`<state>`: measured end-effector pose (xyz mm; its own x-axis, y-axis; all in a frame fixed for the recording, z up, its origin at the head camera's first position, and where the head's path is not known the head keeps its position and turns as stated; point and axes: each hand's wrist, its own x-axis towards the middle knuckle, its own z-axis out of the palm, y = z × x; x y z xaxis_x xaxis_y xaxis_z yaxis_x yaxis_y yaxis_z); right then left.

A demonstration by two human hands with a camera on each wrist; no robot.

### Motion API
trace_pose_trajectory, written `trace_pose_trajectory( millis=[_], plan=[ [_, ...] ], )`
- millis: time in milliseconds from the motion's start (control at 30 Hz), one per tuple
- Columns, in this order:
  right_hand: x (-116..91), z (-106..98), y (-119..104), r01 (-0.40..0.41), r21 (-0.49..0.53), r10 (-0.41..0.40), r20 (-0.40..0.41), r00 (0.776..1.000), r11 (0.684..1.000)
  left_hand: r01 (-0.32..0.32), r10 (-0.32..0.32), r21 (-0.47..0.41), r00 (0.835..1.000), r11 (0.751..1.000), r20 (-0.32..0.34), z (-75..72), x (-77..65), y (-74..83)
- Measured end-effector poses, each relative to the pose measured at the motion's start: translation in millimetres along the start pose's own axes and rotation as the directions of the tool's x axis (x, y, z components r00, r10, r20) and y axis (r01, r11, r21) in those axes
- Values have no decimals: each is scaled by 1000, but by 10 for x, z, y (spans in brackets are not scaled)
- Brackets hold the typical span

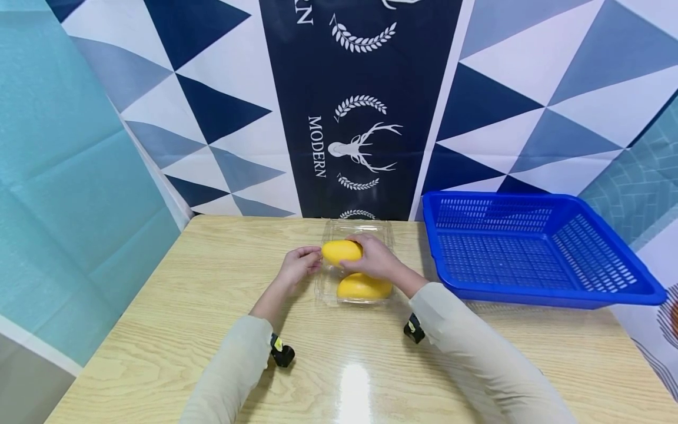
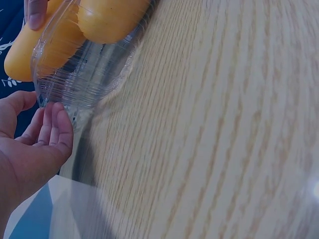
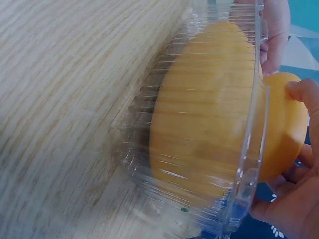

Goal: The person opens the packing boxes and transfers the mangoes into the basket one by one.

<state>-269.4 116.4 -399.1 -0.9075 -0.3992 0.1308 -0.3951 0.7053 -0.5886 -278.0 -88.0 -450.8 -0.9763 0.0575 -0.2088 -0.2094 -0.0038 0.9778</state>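
Observation:
A clear plastic clamshell box (image 1: 327, 288) lies on the table with its lid (image 1: 365, 226) folded back toward the wall. One yellow mango (image 1: 364, 287) lies in its near part and shows through the ribbed side in the right wrist view. My right hand (image 1: 372, 257) grips a second mango (image 1: 341, 252), thumb on one side and fingers on the other, over the far part of the box. At the box's left edge, my left hand (image 1: 300, 266) pinches the rim between thumb and fingertips, as the left wrist view (image 2: 42, 142) shows.
A blue plastic basket (image 1: 529, 294) with mesh walls stands to the right on the wooden table (image 1: 318, 377). A patterned cloth (image 1: 238, 118) hangs behind the table's far edge. Small black wrist cameras (image 1: 282, 353) sit below both forearms.

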Motion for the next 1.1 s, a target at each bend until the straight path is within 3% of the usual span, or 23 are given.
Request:
trace_pose_trajectory(
  millis=[1100],
  plan=[
    [35, -71, -54, -125, 118, 126, -7, 992, 985, 3, -3, -10, 1000, 1000, -9, 9, -16, 14]
  ],
)
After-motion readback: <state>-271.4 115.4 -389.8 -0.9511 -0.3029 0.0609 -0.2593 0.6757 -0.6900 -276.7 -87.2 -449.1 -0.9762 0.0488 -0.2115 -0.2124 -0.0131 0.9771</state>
